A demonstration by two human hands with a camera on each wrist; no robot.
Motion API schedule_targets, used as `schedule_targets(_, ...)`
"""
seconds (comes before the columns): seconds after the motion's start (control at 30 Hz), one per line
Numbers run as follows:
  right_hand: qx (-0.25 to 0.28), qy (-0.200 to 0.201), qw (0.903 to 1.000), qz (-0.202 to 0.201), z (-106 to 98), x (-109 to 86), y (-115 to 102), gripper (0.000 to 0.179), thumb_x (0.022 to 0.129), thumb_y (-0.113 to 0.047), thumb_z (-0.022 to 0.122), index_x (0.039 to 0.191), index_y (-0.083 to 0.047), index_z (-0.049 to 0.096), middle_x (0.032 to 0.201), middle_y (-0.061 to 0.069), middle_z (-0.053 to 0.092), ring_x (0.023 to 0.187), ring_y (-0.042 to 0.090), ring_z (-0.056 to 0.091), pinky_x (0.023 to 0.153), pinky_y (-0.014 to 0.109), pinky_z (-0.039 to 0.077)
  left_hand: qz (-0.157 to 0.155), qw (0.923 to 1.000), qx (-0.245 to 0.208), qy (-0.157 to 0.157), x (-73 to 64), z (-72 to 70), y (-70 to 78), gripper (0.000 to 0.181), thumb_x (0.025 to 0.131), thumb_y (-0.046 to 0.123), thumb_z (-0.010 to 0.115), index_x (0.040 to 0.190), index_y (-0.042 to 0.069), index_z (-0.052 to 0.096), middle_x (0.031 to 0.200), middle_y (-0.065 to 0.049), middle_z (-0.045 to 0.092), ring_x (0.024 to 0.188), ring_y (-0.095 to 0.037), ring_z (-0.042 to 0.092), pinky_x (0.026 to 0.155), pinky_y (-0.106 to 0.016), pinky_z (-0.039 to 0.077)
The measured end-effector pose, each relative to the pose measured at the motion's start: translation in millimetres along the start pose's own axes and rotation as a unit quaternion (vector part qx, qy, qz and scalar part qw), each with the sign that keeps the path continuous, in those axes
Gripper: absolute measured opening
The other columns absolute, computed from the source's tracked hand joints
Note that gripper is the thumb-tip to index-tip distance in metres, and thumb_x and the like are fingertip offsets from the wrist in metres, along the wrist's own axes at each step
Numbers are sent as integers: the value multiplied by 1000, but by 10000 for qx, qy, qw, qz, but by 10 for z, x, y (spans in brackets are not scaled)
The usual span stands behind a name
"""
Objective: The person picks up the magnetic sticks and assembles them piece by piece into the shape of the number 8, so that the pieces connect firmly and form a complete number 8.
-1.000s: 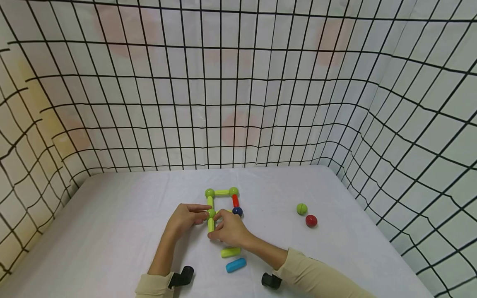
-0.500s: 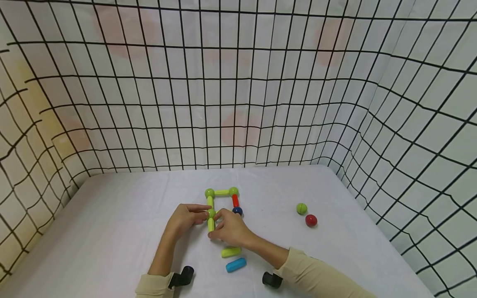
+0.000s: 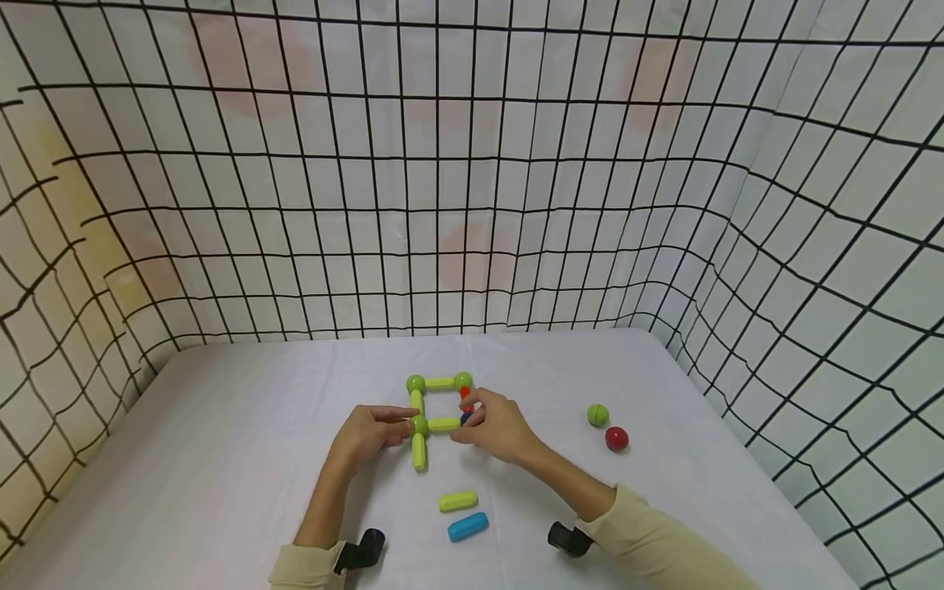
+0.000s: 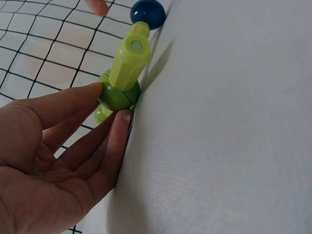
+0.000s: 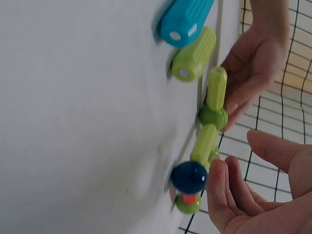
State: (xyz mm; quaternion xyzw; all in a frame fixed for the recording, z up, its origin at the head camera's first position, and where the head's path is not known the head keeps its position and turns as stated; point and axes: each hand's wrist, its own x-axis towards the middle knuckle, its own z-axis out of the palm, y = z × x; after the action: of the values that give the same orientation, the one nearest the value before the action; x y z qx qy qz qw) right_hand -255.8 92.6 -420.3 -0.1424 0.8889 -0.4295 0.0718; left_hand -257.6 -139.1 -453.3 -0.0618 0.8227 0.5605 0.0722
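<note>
On the white table lies a magnetic ball-and-stick frame: green balls, green sticks, a red stick (image 3: 465, 393) and a dark blue ball (image 5: 189, 177). My left hand (image 3: 374, 431) pinches the near-left green ball (image 4: 118, 94) between thumb and fingertips. A green stick (image 3: 419, 451) juts from that ball toward me, its far end free. Another green stick (image 3: 444, 424) runs from it to the blue ball. My right hand (image 3: 500, 426) hovers by the blue ball, partly covering it in the head view. The right wrist view shows its thumb spread from its fingers, with nothing between them.
Nearer me lie a loose green stick (image 3: 458, 501) and a blue stick (image 3: 468, 526). A green ball (image 3: 598, 415) and a red ball (image 3: 616, 438) rest at the right. Black grid netting (image 3: 437, 209) stands around the table's back and sides.
My right hand has moved right, from the near green stick to the blue ball, uncovering the sticks. The left hand keeps its place at the green ball.
</note>
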Motion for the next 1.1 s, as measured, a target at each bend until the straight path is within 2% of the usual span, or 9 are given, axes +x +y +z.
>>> schedule_targets(0.23,-261,430,9987,68,-216,-24,120,42,83,-18,82,119,-5,65,89,3,76,77,13,67,67,29,52,-26,9999,102,25,-5,-1,-4,22,89,19,75,110,17,80,101,-2,79,84,-12,67,74,-26,49)
schedule_targets(0.4,-322,693,9970,123,-357,-67,215,41,83,-17,82,119,-6,66,85,0,74,74,13,64,65,29,50,6,10000,88,28,-3,5,-16,22,89,19,75,110,17,80,101,-2,79,84,-12,67,73,-25,49)
schedule_targets(0.7,-631,1110,9918,54,-666,-116,439,38,83,-18,81,119,-10,69,88,4,72,77,15,64,66,28,50,-50,9998,162,37,0,3,-10,22,89,20,76,111,18,80,101,-1,78,84,-12,66,73,-26,48)
schedule_targets(0.9,-932,1349,9864,66,-910,-180,619,36,84,-20,79,118,-10,70,98,12,74,86,20,65,67,30,49,-133,9998,158,12,-3,6,7,22,90,20,75,111,18,80,103,-1,78,85,-12,66,74,-26,49)
schedule_targets(1.1,-1071,1502,9823,315,-1093,-254,794,39,86,-21,78,122,-10,69,114,20,72,104,31,62,80,39,50,-96,9999,126,24,-12,4,14,22,89,20,76,111,18,80,103,-1,78,85,-12,68,75,-26,49)
